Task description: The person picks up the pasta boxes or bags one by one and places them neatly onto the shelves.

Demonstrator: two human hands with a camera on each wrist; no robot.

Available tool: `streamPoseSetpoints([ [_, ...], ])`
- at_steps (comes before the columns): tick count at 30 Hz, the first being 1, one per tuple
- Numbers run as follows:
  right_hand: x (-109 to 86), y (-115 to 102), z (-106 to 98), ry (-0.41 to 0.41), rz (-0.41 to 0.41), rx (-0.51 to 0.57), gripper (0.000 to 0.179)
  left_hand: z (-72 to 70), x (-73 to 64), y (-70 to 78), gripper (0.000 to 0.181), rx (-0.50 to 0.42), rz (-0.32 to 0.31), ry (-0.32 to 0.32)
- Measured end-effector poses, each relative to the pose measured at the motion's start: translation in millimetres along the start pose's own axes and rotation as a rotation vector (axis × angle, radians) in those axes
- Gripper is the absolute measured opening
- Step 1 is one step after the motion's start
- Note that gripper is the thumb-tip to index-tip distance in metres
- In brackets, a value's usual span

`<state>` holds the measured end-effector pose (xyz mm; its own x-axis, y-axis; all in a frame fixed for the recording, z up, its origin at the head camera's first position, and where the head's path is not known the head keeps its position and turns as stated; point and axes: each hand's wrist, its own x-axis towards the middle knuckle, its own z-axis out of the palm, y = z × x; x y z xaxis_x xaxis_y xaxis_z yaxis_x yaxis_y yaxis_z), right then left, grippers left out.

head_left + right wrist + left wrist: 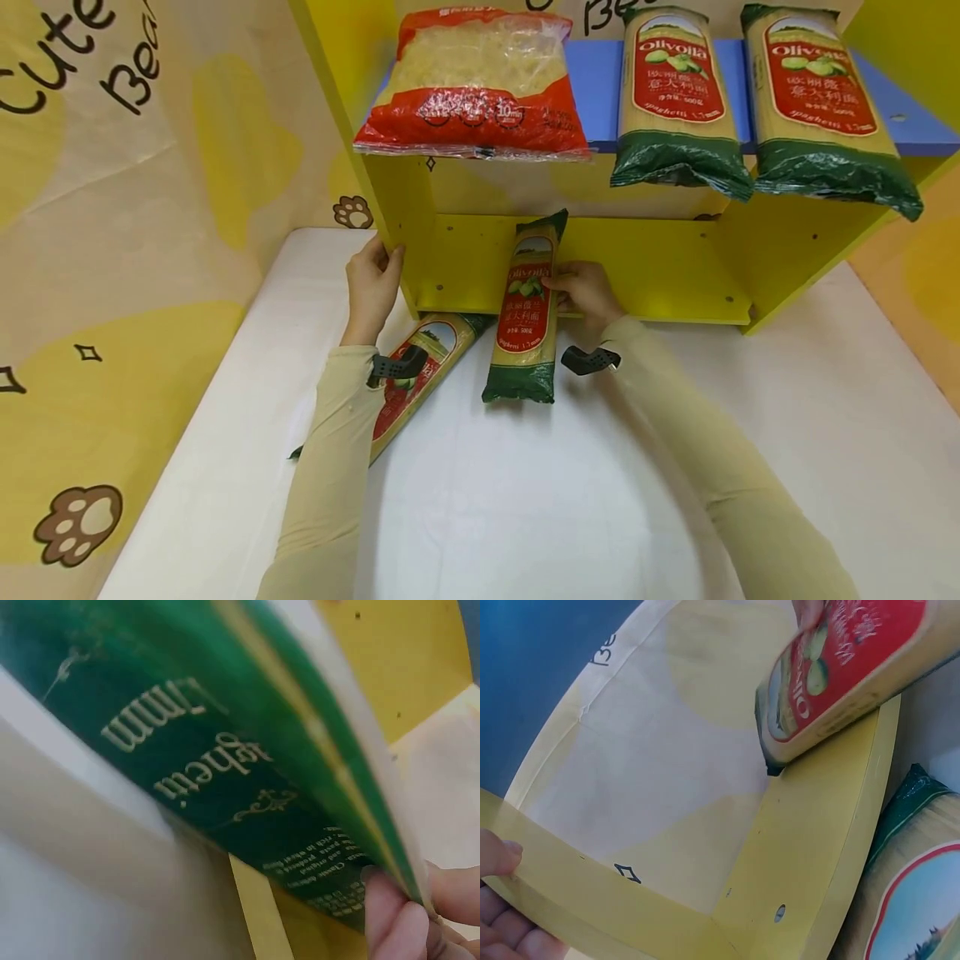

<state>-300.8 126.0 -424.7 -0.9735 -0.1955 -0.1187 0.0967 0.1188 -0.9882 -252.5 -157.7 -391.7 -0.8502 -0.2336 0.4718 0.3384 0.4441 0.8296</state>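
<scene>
My right hand (588,292) grips the right edge of a spaghetti packet (525,312) with a red label and green ends. The packet tilts over the front of the yellow bottom shelf (637,262), its top end toward the back. In the right wrist view, fingers (397,915) pinch the edge of its green printed back. My left hand (372,287) holds the front edge of the yellow side panel (630,900), thumb on one face and fingers on the other. A second spaghetti packet (420,367) lies slanted on the white table, partly behind the left forearm.
On the blue upper shelf (600,92) lie a red pasta bag (480,83) and two spaghetti packets (678,92), their ends jutting past its front edge. The right side panel (795,250) bounds the bottom shelf. A white table (480,517) extends in front.
</scene>
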Motion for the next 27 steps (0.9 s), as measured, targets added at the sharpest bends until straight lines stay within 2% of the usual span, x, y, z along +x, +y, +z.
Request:
streamPoseSetpoints([
  [2,5.0,2.5,-2.9,0.015,-0.002,-0.002,0.039,0.4,1.1,-5.3,0.027,0.000,-0.001,-0.004],
  [8,20.0,4.7,-6.8,0.057,0.029,-0.032,0.040,0.1,1.3,-6.2,0.026,0.015,0.002,-0.013],
  [13,30.3,3.7,-7.6,0.085,0.003,-0.147,0.044,0.5,1.7,-6.2,0.027,-0.001,0.008,-0.007],
  [20,34.2,1.9,-7.7,0.138,-0.028,-0.283,0.046,1.1,1.6,-5.5,0.027,-0.017,0.012,-0.002],
  [27,29.7,2.0,-9.6,0.174,-0.089,-0.522,0.048,0.8,1.7,-5.0,0.026,0.004,0.014,-0.001],
])
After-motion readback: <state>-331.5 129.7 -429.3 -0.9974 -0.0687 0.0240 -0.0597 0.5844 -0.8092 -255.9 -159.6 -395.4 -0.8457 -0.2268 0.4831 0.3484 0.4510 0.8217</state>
